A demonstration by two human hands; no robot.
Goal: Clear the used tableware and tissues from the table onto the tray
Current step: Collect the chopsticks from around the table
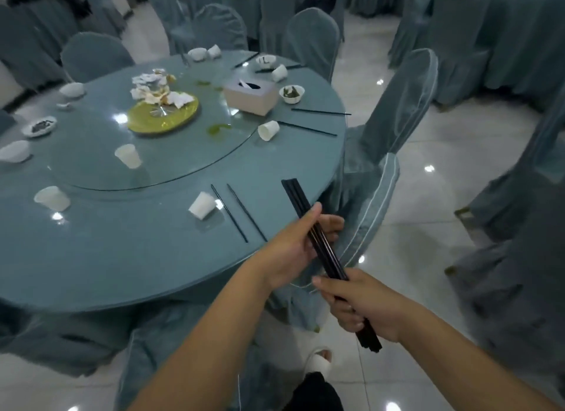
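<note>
Both my hands hold one bundle of black chopsticks [296, 196] at the table's near right edge. My left hand [293, 251] grips its middle and my right hand [363, 303] grips its lower end. Two loose chopsticks [237, 212] lie on the round table [122, 257] beside a tipped white paper cup [201, 205]. More cups [268, 130] [128, 155] [52, 198], small bowls [292, 93] and further chopsticks [308, 128] are scattered around. A yellow-green plate [180, 117] on the glass turntable holds crumpled tissues [153, 88]. No tray is in view.
A tissue box [250, 97] stands on the turntable's right side. Covered chairs [373, 209] ring the table, two close on my right. Shiny tiled floor [428, 227] stretches to the right, with other covered tables [504, 43] beyond.
</note>
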